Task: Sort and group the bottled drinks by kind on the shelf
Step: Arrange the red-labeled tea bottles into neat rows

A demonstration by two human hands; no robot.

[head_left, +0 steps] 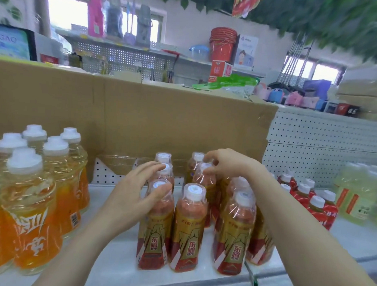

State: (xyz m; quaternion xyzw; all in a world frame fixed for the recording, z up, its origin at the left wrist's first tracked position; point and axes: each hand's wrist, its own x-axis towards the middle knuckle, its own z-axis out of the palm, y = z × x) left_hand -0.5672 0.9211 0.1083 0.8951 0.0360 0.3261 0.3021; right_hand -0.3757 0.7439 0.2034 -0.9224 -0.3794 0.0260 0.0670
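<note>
Several small bottles with gold-and-red labels [189,228] stand grouped in the middle of the white shelf [119,266]. My left hand [136,192] is spread with straight fingers against the caps and shoulders of the left column of these bottles. Further back, my right hand [227,165] curls over the white cap of a bottle in the group [203,175] and pinches it. Large yellow drink bottles with orange labels [33,212] stand in a cluster on the left. Red-labelled bottles [315,207] and pale yellow bottles [356,195] stand on the right.
A tall cardboard panel [141,115] backs the shelf behind the bottles, with white perforated board [322,143] to its right. Beyond it are other store shelves with buckets [222,44], boxes and hanging goods. Green foliage hangs at the top right.
</note>
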